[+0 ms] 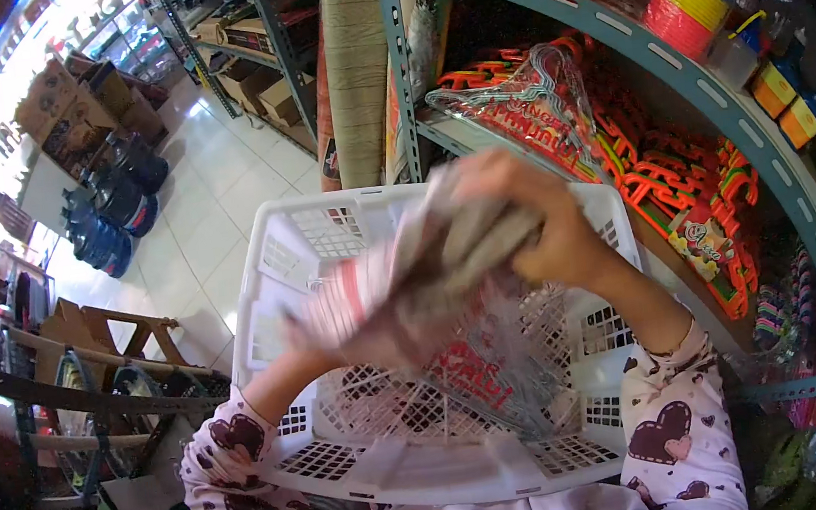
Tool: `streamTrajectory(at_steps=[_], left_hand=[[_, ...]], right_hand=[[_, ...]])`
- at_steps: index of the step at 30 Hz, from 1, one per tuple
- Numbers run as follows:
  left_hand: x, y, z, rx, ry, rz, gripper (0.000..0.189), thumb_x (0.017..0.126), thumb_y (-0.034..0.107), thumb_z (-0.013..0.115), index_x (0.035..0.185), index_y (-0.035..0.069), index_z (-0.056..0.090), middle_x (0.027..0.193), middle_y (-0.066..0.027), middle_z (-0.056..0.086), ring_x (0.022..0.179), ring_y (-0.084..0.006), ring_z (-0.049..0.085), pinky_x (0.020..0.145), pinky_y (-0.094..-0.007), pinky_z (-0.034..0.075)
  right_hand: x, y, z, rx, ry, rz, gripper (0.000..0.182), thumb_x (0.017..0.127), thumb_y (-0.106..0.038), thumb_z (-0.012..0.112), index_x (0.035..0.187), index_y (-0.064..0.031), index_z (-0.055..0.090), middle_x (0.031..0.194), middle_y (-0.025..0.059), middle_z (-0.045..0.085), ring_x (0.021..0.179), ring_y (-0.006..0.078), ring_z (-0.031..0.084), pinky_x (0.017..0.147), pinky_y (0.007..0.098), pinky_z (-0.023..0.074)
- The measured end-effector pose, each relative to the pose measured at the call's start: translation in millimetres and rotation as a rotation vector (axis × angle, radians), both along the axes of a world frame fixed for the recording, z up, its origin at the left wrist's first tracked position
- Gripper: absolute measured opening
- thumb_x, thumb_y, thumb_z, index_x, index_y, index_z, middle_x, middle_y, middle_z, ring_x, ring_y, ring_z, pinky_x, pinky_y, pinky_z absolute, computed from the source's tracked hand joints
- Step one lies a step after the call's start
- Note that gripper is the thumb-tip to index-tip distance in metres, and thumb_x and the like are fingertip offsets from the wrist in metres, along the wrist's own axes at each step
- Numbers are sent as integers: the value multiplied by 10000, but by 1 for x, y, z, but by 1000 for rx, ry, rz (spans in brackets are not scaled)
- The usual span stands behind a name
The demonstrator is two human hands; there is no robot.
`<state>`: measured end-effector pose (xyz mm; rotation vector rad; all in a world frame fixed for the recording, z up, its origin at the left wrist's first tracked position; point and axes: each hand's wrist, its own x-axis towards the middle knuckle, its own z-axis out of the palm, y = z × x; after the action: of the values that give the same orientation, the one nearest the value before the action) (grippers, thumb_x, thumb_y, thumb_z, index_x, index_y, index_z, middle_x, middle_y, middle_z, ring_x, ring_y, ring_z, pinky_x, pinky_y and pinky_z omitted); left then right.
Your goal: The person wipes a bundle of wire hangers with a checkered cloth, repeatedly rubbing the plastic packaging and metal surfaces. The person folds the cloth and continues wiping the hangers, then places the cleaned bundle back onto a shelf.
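Observation:
A folded cloth [445, 251], pale with grey-brown and red-striped parts, is blurred by motion above the white plastic laundry basket [403, 475]. My right hand [542, 206] grips its upper right side. At the lower left of the cloth, my left hand [316, 347] holds on, its fingers mostly hidden by the fabric and blur. Inside the basket, below the cloth, lies a clear plastic pack [486, 378] with red printing. The basket stands right in front of my body, with latticed walls and floor.
To the right, a metal shelf [698, 82] carries orange plastic hangers [671, 179] and a bagged bundle of wire hangers [542, 104]. Behind the basket stand upright rolls [359, 71]. Water gallon bottles [118, 197] and cardboard boxes [71, 112] occupy the tiled floor at left.

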<state>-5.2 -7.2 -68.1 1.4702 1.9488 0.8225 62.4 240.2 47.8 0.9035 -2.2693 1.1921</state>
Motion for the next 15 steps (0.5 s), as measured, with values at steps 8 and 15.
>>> streamTrajectory(at_steps=[8,15], left_hand=[[1,1,40,156,-481,77,332,921,236,523,1142,-12,505,992,-87,607,831,-154,581,760,-310,483],[-9,-3,35,576,-234,886,243,924,224,531,849,-7,532,781,22,547,732,-51,479,647,-223,399]], right_hand=[[-14,9,-19,-626,-551,-272,529,744,-32,614,1232,-12,411,1119,104,554,1066,170,526,915,303,411],[-19,9,-31,-1074,-972,84,547,804,-173,633,1276,-57,384,1144,95,552,1056,212,552,911,374,443]])
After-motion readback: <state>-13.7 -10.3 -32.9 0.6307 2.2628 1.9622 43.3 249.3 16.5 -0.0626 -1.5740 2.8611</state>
